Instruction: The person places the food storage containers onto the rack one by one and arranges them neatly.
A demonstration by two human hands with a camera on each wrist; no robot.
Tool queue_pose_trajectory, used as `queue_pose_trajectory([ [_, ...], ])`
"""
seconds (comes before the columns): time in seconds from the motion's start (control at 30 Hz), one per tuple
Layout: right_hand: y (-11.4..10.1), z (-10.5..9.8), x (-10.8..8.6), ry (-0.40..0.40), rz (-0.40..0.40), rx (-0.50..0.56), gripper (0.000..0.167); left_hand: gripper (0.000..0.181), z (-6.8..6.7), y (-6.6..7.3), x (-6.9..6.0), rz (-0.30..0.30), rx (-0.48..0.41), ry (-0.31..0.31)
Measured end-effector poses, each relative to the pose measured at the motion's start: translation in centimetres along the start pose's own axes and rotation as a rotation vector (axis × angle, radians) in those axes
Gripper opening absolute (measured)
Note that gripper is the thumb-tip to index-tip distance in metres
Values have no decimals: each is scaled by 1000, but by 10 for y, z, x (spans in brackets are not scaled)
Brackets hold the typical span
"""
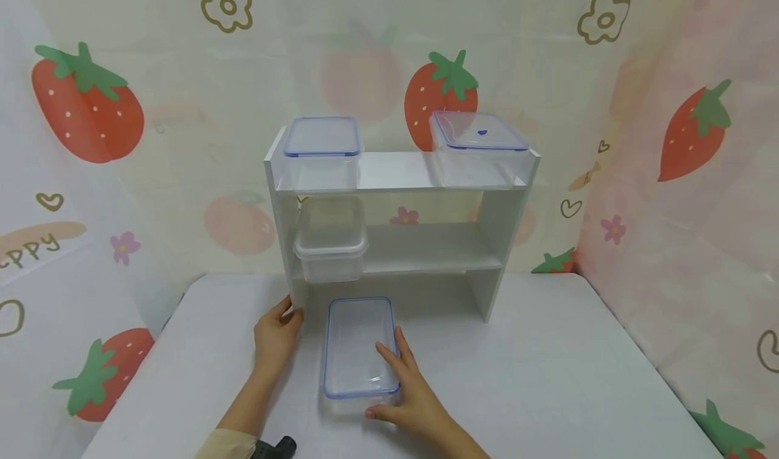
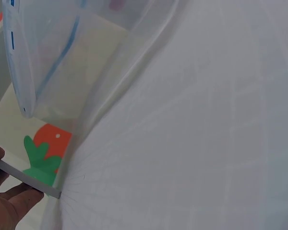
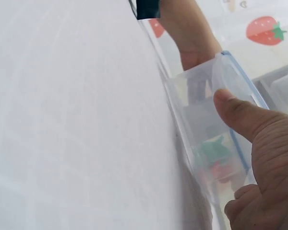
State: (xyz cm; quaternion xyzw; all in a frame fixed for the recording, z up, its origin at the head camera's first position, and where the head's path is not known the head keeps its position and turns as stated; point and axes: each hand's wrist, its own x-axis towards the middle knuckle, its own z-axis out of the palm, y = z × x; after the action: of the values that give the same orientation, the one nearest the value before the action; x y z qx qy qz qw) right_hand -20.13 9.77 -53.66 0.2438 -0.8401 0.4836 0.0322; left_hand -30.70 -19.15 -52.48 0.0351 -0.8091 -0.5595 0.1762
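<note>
A clear plastic food container (image 1: 359, 347) with a blue-rimmed lid stands on the table, in front of the lower left opening of a white shelf (image 1: 426, 248). My right hand (image 1: 420, 398) is at its near right corner. In the right wrist view, the thumb (image 3: 237, 110) lies against the container's front and the other fingers are partly hidden. In the head view the fingers spread over the lid's edge and right side. My left hand (image 1: 276, 337) pinches the front edge of the shelf's left side panel (image 2: 31, 181), thumb on one face and fingers on the other.
Two blue-rimmed containers stand on the top board, a left one (image 1: 322, 138) and a wider right one (image 1: 481, 151). A frosted-lid container (image 1: 331, 239) sits at the left of the middle board. A white cloth covers the table (image 1: 578, 378); strawberry-printed curtains (image 1: 152, 209) surround it.
</note>
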Motion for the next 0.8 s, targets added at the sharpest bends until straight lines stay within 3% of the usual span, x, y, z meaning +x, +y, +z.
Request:
queue_pose_trajectory([
  [0.8,8,1,1,69,-24,-35,102,46,-1,5,-1,15,4,-8],
])
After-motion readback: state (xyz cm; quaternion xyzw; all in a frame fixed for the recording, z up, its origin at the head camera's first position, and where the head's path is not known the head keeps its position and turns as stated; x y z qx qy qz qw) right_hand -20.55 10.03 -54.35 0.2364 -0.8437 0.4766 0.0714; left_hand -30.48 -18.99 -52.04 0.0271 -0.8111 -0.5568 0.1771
